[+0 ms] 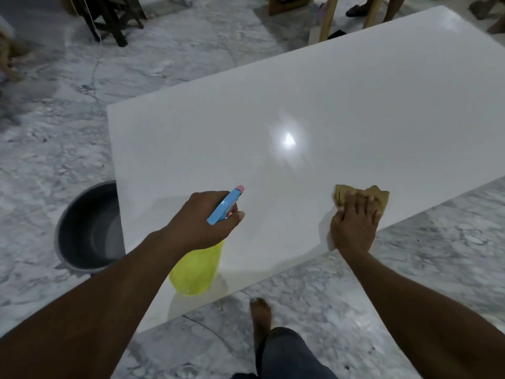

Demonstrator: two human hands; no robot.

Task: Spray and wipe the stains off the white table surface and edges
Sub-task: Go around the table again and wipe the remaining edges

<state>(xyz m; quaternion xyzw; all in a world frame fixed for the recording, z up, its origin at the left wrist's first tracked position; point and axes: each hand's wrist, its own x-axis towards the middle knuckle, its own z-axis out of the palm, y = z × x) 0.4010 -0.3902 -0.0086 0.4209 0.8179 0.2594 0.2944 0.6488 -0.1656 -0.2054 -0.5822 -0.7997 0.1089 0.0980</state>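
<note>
Dim, glare on table (355,110).

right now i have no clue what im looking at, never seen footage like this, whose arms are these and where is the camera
There is no machine here. The single picture comes from a camera worn on a person's head, looking forward and down, so both arms belong to that person. The left hand grips a spray bottle, yellow with a blue trigger head, its nozzle aimed across the white table. The right hand presses a tan cloth onto the table close to its near edge. The bright spot on the tabletop is a light's reflection. On the marble floor, a dark basin sits by the table's left corner.
</note>
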